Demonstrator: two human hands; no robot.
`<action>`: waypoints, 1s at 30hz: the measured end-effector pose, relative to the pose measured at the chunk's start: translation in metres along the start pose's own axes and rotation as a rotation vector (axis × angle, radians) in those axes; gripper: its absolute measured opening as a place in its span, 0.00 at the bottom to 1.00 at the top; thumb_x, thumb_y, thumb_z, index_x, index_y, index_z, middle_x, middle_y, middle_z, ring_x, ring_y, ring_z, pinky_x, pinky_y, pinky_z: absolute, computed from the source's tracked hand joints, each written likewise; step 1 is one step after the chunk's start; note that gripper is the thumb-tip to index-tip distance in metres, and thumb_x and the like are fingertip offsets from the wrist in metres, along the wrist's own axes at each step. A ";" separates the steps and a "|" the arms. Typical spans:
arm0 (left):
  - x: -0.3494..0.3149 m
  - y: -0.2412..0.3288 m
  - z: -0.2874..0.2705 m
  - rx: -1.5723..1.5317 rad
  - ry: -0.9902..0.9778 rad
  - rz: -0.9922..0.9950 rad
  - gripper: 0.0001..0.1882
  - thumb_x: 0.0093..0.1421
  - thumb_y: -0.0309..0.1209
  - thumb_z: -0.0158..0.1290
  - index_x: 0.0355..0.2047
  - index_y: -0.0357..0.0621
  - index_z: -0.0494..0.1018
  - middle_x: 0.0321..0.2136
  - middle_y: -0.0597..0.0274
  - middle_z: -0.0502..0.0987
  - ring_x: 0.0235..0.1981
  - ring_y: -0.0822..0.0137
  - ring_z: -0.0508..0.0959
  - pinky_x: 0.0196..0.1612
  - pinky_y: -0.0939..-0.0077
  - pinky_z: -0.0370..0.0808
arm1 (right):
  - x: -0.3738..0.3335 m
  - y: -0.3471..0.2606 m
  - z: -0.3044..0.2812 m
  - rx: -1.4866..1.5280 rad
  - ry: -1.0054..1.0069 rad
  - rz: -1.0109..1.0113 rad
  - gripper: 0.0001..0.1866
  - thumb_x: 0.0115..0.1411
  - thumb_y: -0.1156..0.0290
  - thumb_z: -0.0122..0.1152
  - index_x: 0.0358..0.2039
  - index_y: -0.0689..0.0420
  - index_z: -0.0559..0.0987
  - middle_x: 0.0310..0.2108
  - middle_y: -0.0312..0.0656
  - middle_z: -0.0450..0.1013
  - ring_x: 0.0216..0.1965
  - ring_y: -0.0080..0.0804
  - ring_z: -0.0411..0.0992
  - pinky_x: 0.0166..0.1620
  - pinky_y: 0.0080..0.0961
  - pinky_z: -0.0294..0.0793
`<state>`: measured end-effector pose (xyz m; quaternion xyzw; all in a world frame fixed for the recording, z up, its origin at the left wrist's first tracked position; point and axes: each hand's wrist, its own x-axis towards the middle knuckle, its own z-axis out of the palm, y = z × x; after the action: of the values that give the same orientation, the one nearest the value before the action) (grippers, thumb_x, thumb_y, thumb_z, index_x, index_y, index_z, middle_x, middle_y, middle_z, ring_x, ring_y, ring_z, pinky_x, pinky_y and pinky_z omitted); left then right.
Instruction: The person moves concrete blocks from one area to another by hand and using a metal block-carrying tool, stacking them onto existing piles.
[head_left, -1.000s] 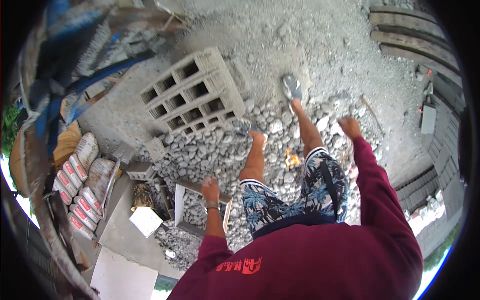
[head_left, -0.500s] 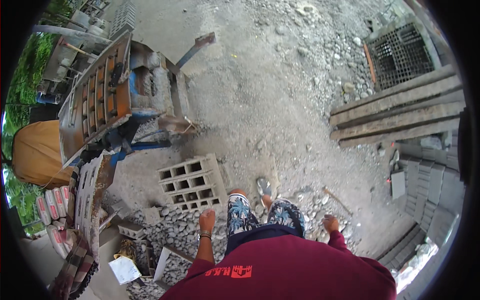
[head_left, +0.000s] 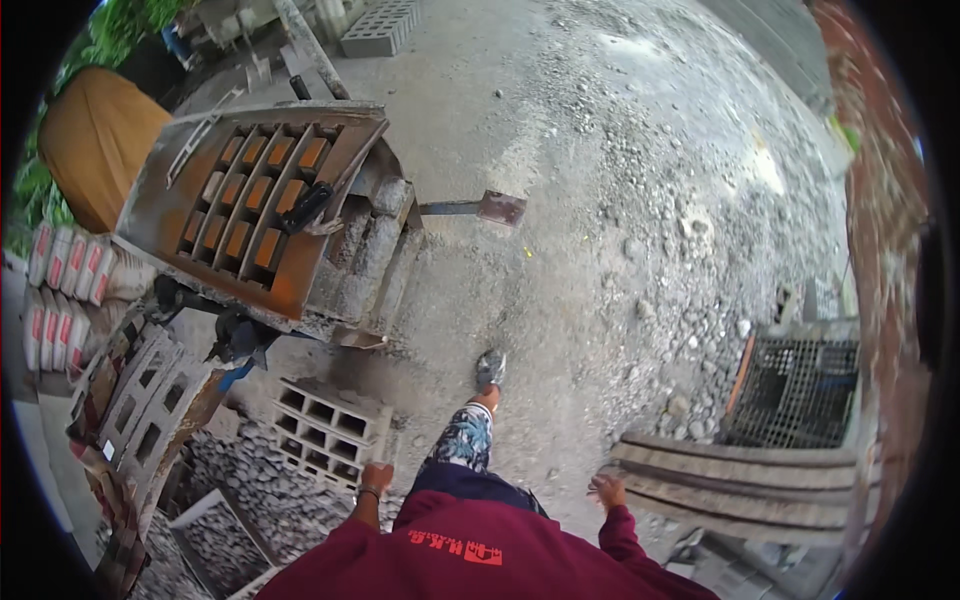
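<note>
1. Nothing is held: the left hand (head_left: 376, 476) and right hand (head_left: 606, 490), at lower centre, hang loosely curled and bare.
2. The grey hollow concrete block (head_left: 328, 422) lies untouched on gravel left of centre, nearest the left hand; lifting is judged outstanding.
3. The rusty block-moulding machine (head_left: 250, 210) stands in the upper left.

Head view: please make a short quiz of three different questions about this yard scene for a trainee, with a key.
1. True or false: the left hand grips a shovel.
2. Which thing lies nearest the left hand?
A. the grey hollow block
B. the wire cage
C. the stack of planks
3. Fill in: the right hand hangs close to the stack of ____.

Key:
1. False, both hands are open and hold nothing.
2. A
3. planks
</note>
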<state>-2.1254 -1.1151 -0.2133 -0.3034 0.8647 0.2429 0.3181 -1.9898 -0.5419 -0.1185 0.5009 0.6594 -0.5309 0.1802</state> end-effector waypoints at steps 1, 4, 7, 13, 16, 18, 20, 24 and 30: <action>0.015 0.008 -0.001 0.082 -0.096 0.106 0.23 0.52 0.46 0.50 0.28 0.35 0.78 0.29 0.40 0.79 0.36 0.45 0.80 0.42 0.52 0.74 | 0.001 -0.036 -0.005 -0.034 -0.002 0.019 0.17 0.60 0.69 0.57 0.46 0.66 0.76 0.34 0.51 0.78 0.25 0.37 0.79 0.22 0.28 0.75; 0.021 0.131 -0.004 -0.084 -0.009 0.330 0.22 0.54 0.46 0.49 0.29 0.35 0.78 0.29 0.39 0.78 0.36 0.41 0.79 0.41 0.48 0.73 | 0.016 -0.114 -0.050 0.051 -0.035 0.037 0.16 0.61 0.64 0.57 0.44 0.62 0.77 0.33 0.48 0.79 0.23 0.36 0.79 0.21 0.28 0.73; 0.011 0.293 -0.054 -0.157 -0.001 0.483 0.21 0.58 0.46 0.45 0.29 0.41 0.78 0.32 0.42 0.77 0.38 0.41 0.77 0.40 0.50 0.73 | 0.025 -0.167 -0.085 0.055 0.031 0.162 0.17 0.60 0.63 0.59 0.43 0.63 0.76 0.32 0.47 0.79 0.26 0.34 0.79 0.24 0.30 0.74; 0.060 0.497 -0.078 -0.306 0.115 0.503 0.21 0.58 0.48 0.44 0.32 0.45 0.78 0.35 0.45 0.78 0.41 0.43 0.77 0.44 0.53 0.74 | 0.122 -0.270 -0.125 -0.439 -0.032 -0.092 0.15 0.60 0.64 0.57 0.41 0.61 0.78 0.32 0.47 0.79 0.28 0.34 0.79 0.25 0.32 0.75; 0.103 0.538 -0.067 -0.320 0.054 0.351 0.21 0.59 0.48 0.44 0.32 0.44 0.79 0.35 0.46 0.79 0.41 0.44 0.77 0.44 0.54 0.74 | 0.183 -0.327 -0.154 -0.547 -0.062 -0.149 0.14 0.59 0.64 0.56 0.39 0.60 0.79 0.32 0.47 0.79 0.29 0.35 0.79 0.26 0.34 0.76; 0.114 0.570 -0.043 -0.310 0.154 0.281 0.20 0.58 0.47 0.45 0.31 0.44 0.80 0.35 0.46 0.79 0.40 0.44 0.78 0.44 0.54 0.75 | 0.221 -0.360 -0.192 -0.623 -0.056 -0.181 0.13 0.59 0.64 0.56 0.38 0.60 0.79 0.32 0.48 0.79 0.30 0.35 0.79 0.27 0.35 0.76; 0.130 0.582 -0.035 -0.292 0.105 0.239 0.19 0.57 0.45 0.46 0.32 0.44 0.80 0.34 0.46 0.79 0.40 0.44 0.78 0.43 0.55 0.75 | 0.263 -0.390 -0.212 -0.788 -0.072 -0.292 0.13 0.59 0.64 0.55 0.37 0.59 0.80 0.32 0.48 0.79 0.31 0.35 0.79 0.27 0.36 0.76; 0.116 0.614 -0.006 -0.267 -0.005 -0.203 0.20 0.56 0.43 0.46 0.27 0.37 0.78 0.25 0.52 0.81 0.28 0.55 0.81 0.33 0.62 0.74 | 0.369 -0.501 -0.264 -1.378 -0.097 -0.740 0.12 0.59 0.65 0.54 0.35 0.58 0.81 0.32 0.48 0.80 0.32 0.35 0.79 0.29 0.38 0.77; 0.089 0.724 -0.025 -0.398 -0.110 -0.058 0.22 0.55 0.43 0.47 0.37 0.37 0.79 0.37 0.42 0.79 0.43 0.48 0.79 0.46 0.58 0.74 | 0.484 -0.743 -0.250 -0.221 -0.030 -0.259 0.19 0.58 0.66 0.57 0.47 0.62 0.76 0.28 0.45 0.78 0.23 0.34 0.78 0.20 0.28 0.72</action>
<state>-2.6824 -0.6580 -0.0937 -0.3714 0.7718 0.4160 0.3056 -2.7588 -0.0459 -0.0123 0.3810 0.7701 -0.4813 0.1739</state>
